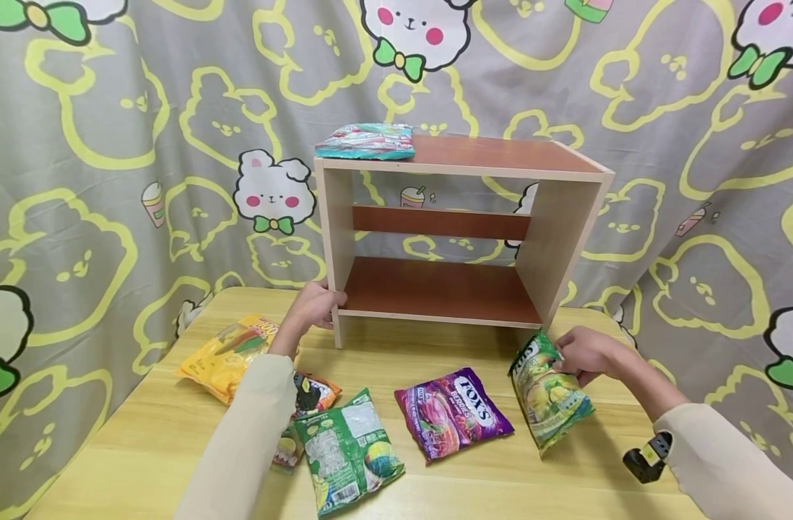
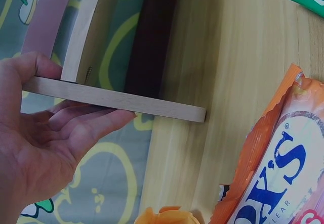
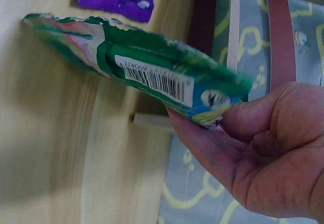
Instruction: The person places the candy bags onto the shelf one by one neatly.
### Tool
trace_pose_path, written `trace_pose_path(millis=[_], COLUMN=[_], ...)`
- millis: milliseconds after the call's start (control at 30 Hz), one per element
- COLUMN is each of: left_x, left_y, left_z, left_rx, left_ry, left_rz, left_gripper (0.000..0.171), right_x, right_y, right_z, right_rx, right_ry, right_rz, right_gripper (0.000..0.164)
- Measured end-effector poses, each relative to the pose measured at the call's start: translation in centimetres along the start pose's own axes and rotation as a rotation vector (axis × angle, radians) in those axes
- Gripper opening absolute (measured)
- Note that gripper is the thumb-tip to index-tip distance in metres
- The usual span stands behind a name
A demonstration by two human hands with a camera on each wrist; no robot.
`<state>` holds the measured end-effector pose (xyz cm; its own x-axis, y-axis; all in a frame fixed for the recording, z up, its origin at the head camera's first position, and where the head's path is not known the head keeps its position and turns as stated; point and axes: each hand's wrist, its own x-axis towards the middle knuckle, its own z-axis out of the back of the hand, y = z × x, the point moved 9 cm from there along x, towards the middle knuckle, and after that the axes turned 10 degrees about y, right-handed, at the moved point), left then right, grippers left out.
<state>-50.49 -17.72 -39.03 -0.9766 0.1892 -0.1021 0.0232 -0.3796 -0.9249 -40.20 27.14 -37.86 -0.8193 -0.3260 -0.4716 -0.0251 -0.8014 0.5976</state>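
Observation:
My left hand (image 1: 316,304) grips the left side panel of a small wooden shelf (image 1: 435,289), at the height of its lower board. In the left wrist view the thumb lies on one side of the panel (image 2: 116,99) and the fingers on the other. To the right, my right hand (image 1: 588,354) pinches the edge of a green candy bag (image 1: 544,390). That bag is tilted up in front of the shelf's right leg, its barcode (image 3: 157,80) turned toward the right wrist camera. A purple Fox's Berries candy bag (image 1: 453,414) lies on the table between the hands.
On the shelf's top left lies a teal bag (image 1: 367,141). A yellow bag (image 1: 230,354), an orange bag (image 1: 321,393) and another green bag (image 1: 351,453) lie on the wooden table (image 1: 474,491) around the left forearm. A patterned curtain (image 1: 195,130) hangs behind.

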Motion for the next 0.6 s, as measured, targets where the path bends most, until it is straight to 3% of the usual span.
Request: trace_pose_path(millis=[167,333,500,600], left_x=[-0.1,-0.1,-0.2,-0.2], left_y=[0.0,0.0,0.0,0.0], left_z=[0.0,0.0,0.0,-0.1], left_rx=[-0.004,-0.013,-0.012,-0.011], left_ry=[0.001,-0.001,-0.006,-0.002], left_rz=[0.01,0.011,0.012,0.015], left_gripper=[0.045,0.044,0.043,0.044], right_x=[-0.3,-0.5,-0.4,-0.2], right_y=[-2.1,-4.1,-5.7,-6.5], right_z=[0.5,0.6,0.5,0.4], right_rx=[0.037,0.121,0.142,0.14], right_ry=[0.022,0.044,0.027,0.006], right_rz=[-0.046,-0.108,-0.144,-0.144], right_gripper=[0.044,0.028,0.042,0.038])
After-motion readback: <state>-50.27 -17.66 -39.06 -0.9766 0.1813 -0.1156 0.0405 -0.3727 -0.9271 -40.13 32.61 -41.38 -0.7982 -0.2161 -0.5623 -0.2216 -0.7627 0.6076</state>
